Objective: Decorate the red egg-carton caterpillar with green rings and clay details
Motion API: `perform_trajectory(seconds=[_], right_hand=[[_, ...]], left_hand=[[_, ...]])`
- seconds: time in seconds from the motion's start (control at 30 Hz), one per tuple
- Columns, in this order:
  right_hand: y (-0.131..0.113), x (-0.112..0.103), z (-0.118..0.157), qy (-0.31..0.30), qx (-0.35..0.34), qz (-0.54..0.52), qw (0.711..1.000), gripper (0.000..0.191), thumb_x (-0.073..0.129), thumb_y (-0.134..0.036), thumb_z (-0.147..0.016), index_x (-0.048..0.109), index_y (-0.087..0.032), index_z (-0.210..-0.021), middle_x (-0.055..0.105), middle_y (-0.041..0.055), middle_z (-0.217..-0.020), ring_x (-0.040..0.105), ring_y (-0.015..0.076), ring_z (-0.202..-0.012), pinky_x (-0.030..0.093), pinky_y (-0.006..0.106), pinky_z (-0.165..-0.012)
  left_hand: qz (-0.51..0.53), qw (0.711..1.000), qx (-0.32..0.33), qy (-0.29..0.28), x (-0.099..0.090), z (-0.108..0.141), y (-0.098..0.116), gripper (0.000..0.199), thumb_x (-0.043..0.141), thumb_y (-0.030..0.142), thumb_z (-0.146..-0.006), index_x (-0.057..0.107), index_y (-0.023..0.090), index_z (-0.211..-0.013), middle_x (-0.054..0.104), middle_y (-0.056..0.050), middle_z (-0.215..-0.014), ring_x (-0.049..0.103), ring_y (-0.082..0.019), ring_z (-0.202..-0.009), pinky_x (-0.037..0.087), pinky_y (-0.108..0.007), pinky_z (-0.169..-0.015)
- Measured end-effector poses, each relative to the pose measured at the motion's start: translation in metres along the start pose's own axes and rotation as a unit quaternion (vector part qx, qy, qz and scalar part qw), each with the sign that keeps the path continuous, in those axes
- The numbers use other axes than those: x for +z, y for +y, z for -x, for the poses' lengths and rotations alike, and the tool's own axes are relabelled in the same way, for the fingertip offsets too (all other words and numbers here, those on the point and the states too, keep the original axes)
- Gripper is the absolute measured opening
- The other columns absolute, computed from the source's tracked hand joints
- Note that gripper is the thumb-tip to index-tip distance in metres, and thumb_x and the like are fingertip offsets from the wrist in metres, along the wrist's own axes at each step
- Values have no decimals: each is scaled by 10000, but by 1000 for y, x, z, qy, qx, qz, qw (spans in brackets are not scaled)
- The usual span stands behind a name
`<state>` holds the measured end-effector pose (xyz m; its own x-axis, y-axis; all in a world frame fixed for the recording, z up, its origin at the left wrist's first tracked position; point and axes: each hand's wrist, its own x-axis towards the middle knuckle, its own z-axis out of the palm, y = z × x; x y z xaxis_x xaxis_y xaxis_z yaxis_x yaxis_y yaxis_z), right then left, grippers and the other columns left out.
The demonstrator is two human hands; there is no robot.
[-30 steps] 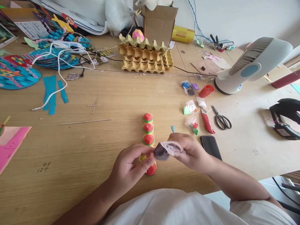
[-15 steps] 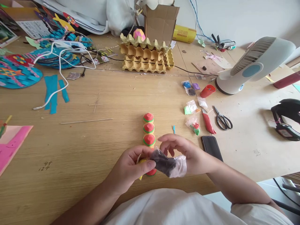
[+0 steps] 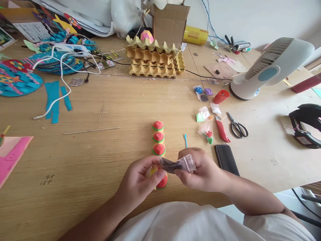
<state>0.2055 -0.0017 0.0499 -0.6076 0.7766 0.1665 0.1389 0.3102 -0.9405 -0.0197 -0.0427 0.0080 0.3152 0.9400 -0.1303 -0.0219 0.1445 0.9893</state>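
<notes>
A small clear zip bag of dark clay-like material (image 3: 170, 165) is stretched between my two hands, above the near end of a row. My left hand (image 3: 142, 179) pinches its dark left end between thumb and fingers. At the clear, zip end, my right hand (image 3: 200, 169) grips with thumb below and curled fingers behind. Beneath them runs the row of egg-carton cups with red, green-rimmed tops (image 3: 158, 137); my hands and the bag cover part of it. Something yellow (image 3: 153, 170) shows beside my left fingers; whether I hold it I cannot tell.
Right of the row lie a blue stick tool (image 3: 186, 140), a phone (image 3: 227, 160), scissors (image 3: 238, 127), a red-handled knife (image 3: 222, 130), several small clay bags (image 3: 206, 133) and a red cup (image 3: 221, 96). Egg cartons (image 3: 154, 60) and a white fan (image 3: 265, 70) stand behind. A thin stick (image 3: 91, 131) lies left.
My right hand, open beside the bag before, has closed on its clear end. The bag is now pulled out level between both hands.
</notes>
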Motion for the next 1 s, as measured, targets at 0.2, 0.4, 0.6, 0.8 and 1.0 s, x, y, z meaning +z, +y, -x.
perform_trajectory(seconds=[0.2, 0.4, 0.6, 0.8, 1.0], right_hand=[[-9, -5, -3, -2, -70, 196, 978, 332, 603, -58, -769, 336, -233, -676, 370, -76, -603, 278, 102, -567, 241, 270, -555], [-12, 0, -4, -44, -74, 286, 954, 304, 608, -89, -773, 355, -232, -685, 461, -56, -600, 284, 113, -557, 216, 283, -545], [-13, 2, 0, 6, -148, 336, 930, 208, 620, -188, -933, 500, -217, -765, 557, -23, -648, 376, 127, -561, 284, 296, -553], [-10, -2, 8, 69, -218, 308, 923, 62, 565, -210, -1029, 616, -177, -1041, 671, 38, -790, 565, 159, -670, 473, 312, -648], [-6, 3, 12, 97, -220, 250, 938, 155, 623, -184, -1016, 676, -146, -1156, 686, 47, -847, 626, 138, -720, 526, 285, -674]], left_hand=[[-170, 961, 191, 102, 0, -2, 4, 346, 766, 207, -924, 730, 286, -1259, 769, -43, -1220, 733, -189, -1104, 596, -264, -935], [-245, 914, 308, 99, 1, -6, 8, 249, 752, 107, -915, 763, 225, -1134, 782, -44, -1062, 749, -149, -965, 604, -222, -857], [-251, 903, 335, 98, -4, -3, 12, 235, 744, 49, -902, 756, 211, -1071, 772, -27, -967, 710, -133, -866, 586, -237, -800], [-247, 898, 353, 88, -5, -1, 13, 262, 736, 17, -884, 747, 198, -1073, 785, -44, -979, 679, -128, -796, 554, -244, -728], [-256, 893, 360, 80, -3, -2, 13, 247, 740, 21, -884, 737, 192, -1063, 788, -41, -961, 696, -133, -811, 560, -253, -750]])
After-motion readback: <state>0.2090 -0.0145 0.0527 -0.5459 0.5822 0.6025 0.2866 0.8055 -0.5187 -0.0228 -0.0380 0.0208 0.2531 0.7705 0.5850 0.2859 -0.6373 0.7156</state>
